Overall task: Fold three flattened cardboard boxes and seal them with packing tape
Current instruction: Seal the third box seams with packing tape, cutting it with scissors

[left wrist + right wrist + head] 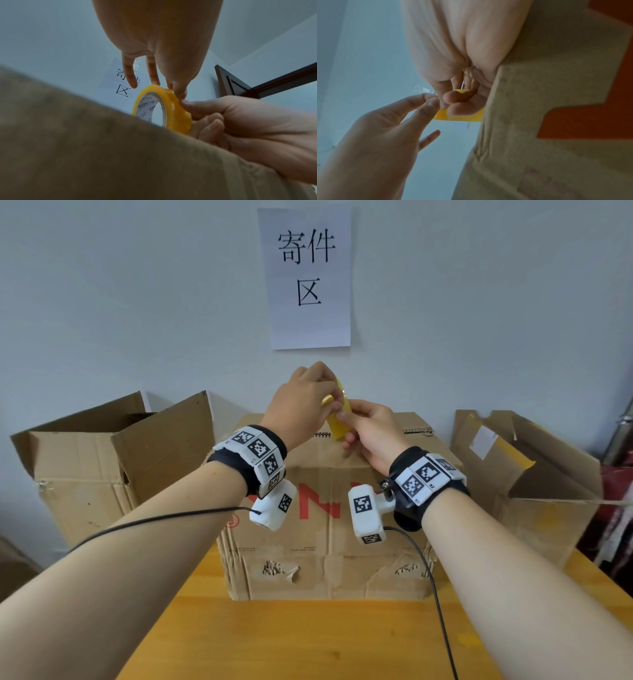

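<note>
Head view, yellow roll of packing tape: held up in the air above the middle brown cardboard box, between both hands, in front of the pale wall.
Head view, left hand: raised at the roll's far-left side, fingers curled over its rim.
Head view, right hand: closed around the roll from the near-right side, thumb on its edge.
Head view, boxes: middle box stood on the orange wooden table with top flaps closed; open brown cardboard box at left and open brown cardboard box at right beside it, flaps up.
Head view, wall: white paper sign with black characters fixed above the boxes.
Left wrist view, tape roll: seen edge-on with white printed core; left fingertips touched its top rim, thumb and forefinger pinched together at the yellow surface.
Left wrist view, right hand: clamped on the roll's right side, thumb pressed on the outer band.
Right wrist view, right fingers: curled over the yellow roll, mostly hiding it.
Right wrist view, left hand: thumb and forefinger pinched at the roll's left edge; whether a tape end lay between them could not be told.
</note>
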